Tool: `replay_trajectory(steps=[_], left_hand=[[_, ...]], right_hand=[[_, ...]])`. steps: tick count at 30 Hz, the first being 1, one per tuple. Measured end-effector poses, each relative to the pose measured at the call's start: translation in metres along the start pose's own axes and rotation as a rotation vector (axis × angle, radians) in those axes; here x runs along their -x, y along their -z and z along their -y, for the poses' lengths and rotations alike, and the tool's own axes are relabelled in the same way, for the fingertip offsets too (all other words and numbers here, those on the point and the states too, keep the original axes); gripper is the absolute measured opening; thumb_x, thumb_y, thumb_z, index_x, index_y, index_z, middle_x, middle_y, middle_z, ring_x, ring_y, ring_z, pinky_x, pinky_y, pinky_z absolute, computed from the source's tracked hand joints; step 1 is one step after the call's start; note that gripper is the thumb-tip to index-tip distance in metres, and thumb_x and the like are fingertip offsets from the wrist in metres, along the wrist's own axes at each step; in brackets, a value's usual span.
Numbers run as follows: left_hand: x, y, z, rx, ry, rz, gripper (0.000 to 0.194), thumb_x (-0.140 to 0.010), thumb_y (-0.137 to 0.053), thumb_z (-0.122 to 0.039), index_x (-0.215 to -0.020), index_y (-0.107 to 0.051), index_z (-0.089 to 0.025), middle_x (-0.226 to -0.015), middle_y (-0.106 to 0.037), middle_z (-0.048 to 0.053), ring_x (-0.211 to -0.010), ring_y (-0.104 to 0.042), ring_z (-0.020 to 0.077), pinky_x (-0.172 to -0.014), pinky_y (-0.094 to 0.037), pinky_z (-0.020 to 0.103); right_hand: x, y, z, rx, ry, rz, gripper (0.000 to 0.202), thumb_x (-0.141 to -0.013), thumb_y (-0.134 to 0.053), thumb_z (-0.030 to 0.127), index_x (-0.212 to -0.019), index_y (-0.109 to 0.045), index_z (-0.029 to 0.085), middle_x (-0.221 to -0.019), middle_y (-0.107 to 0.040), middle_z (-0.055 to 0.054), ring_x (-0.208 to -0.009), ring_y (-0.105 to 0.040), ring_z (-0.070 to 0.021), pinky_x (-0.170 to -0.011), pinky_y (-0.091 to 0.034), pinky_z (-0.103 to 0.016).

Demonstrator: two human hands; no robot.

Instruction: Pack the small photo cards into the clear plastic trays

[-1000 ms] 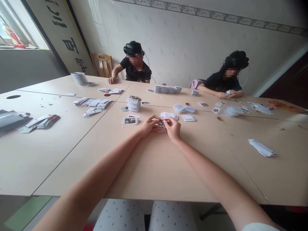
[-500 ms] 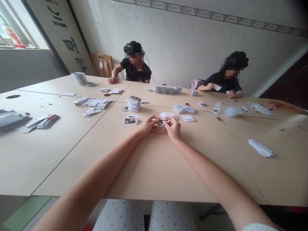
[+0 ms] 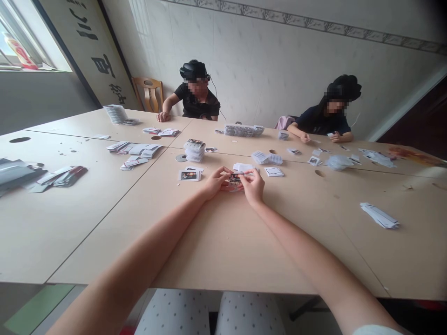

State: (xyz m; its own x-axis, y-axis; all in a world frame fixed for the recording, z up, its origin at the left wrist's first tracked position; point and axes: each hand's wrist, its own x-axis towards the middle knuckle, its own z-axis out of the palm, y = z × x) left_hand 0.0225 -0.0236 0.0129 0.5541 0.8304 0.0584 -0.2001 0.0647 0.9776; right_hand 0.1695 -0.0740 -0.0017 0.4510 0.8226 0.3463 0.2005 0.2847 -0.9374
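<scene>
Between both hands is a small dark printed card (image 3: 236, 177), with see-through plastic just below it. My left hand (image 3: 217, 182) is closed on its left side, thumb and fingertips at the edge. My right hand (image 3: 253, 185) pinches the card's right side. Behind my hands lies a pile of white cards (image 3: 243, 166), partly covered by them. To the left are a few printed cards (image 3: 189, 175), flat on the table. A stack of clear plastic packs (image 3: 194, 151) with a printed card on top stands farther back. White cards with a dark outline (image 3: 274, 171) lie to the right.
Clear plastic trays (image 3: 267, 158) sit behind the white cards. White folded papers (image 3: 135, 150) are at the left, a strip pile (image 3: 379, 215) at the right. Two people (image 3: 199, 93) sit across the table (image 3: 216, 251), with a row of packs (image 3: 243, 130) before them.
My right hand has shifted slightly right, and more of the card's dark print shows. The person at the far right has lowered a hand and a white card to the table.
</scene>
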Motion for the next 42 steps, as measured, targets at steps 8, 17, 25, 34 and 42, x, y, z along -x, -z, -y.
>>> replay_trajectory(steps=[8, 17, 25, 34, 42], left_hand=[[-0.0019, 0.0019, 0.0028, 0.005, -0.004, -0.019, 0.031, -0.079, -0.068, -0.042, -0.088, -0.051, -0.017, -0.098, -0.066, 0.006, -0.067, -0.066, 0.0123, -0.066, -0.058, 0.032], [-0.0023, 0.0012, 0.0022, 0.019, 0.004, -0.049, 0.026, -0.081, -0.065, -0.038, -0.088, -0.05, -0.017, -0.095, -0.066, 0.005, -0.066, -0.067, 0.0128, -0.065, -0.058, 0.032], [-0.0038, 0.005, 0.0054, 0.009, -0.007, -0.039, 0.028, -0.08, -0.067, -0.039, -0.088, -0.051, -0.018, -0.093, -0.064, 0.003, -0.065, -0.066, 0.0113, -0.068, -0.059, 0.033], [-0.0038, 0.006, 0.0063, 0.002, -0.016, -0.048, 0.029, -0.079, -0.068, -0.041, -0.087, -0.051, -0.018, -0.09, -0.064, 0.002, -0.067, -0.065, 0.0108, -0.069, -0.059, 0.033], [-0.0024, 0.0039, 0.0026, 0.032, -0.019, -0.03, 0.032, -0.077, -0.07, -0.04, -0.086, -0.051, -0.017, -0.091, -0.064, 0.003, -0.069, -0.067, 0.0121, -0.069, -0.059, 0.032]], right_hand=[[-0.0044, 0.0005, -0.0074, 0.005, 0.042, -0.006, 0.027, -0.076, -0.063, 0.032, -0.097, -0.048, 0.023, -0.06, -0.063, 0.005, -0.044, -0.063, -0.017, -0.041, -0.051, -0.025], [-0.0034, 0.0, -0.0072, 0.003, 0.135, 0.041, 0.023, -0.081, -0.059, 0.031, -0.096, -0.043, 0.025, -0.064, -0.06, 0.005, -0.05, -0.062, -0.0159, -0.049, -0.051, -0.027], [-0.0029, -0.002, -0.0084, -0.042, 0.208, 0.075, 0.027, -0.082, -0.059, 0.034, -0.103, -0.044, 0.026, -0.065, -0.052, 0.005, -0.066, -0.06, -0.0166, -0.064, -0.053, -0.03], [-0.0043, -0.0023, -0.009, -0.084, 0.2, 0.124, 0.028, -0.082, -0.058, 0.036, -0.102, -0.04, 0.027, -0.069, -0.049, 0.005, -0.068, -0.059, -0.0156, -0.064, -0.053, -0.029], [0.0, -0.0068, -0.0073, -0.069, 0.197, 0.097, 0.027, -0.084, -0.056, 0.034, -0.101, -0.036, 0.027, -0.06, -0.046, 0.008, -0.06, -0.058, -0.0158, -0.064, -0.052, -0.03]])
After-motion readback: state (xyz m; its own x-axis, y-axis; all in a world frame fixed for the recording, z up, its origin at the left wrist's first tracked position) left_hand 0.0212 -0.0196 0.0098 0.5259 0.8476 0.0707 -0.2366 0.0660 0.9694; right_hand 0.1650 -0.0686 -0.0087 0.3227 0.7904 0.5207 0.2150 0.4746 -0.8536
